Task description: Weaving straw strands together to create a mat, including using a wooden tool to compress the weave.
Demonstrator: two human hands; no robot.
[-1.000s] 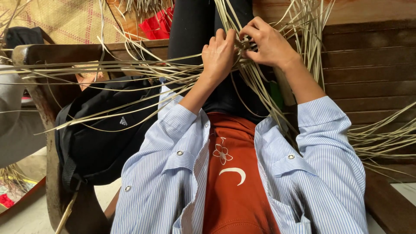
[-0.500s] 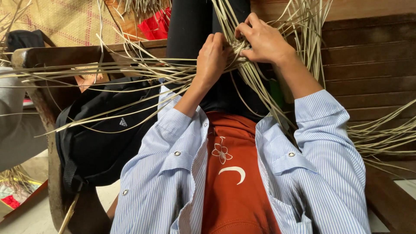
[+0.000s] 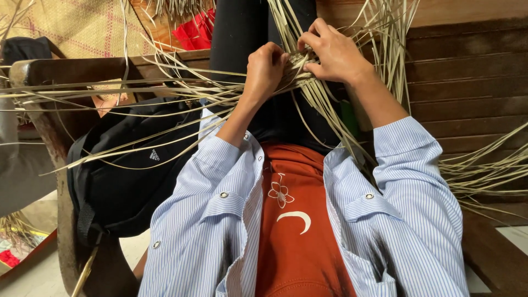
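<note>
up close, left hand grip clamped on pale reed strips, right hand grip pinching the same bundle

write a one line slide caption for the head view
Seated on a wooden bench, a person's left hand and right hand grip pale straw strips over the lap, black bag alongside.

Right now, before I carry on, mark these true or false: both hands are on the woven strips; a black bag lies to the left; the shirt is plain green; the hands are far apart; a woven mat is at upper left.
1. Both hands, left hand and right hand, grip the pale strips: true.
2. A black bag lies to the left: true.
3. Shirt plain green: false, the shirt is blue-striped.
4. Hands far apart: false, they are close together.
5. A woven mat at upper left: true.
</note>
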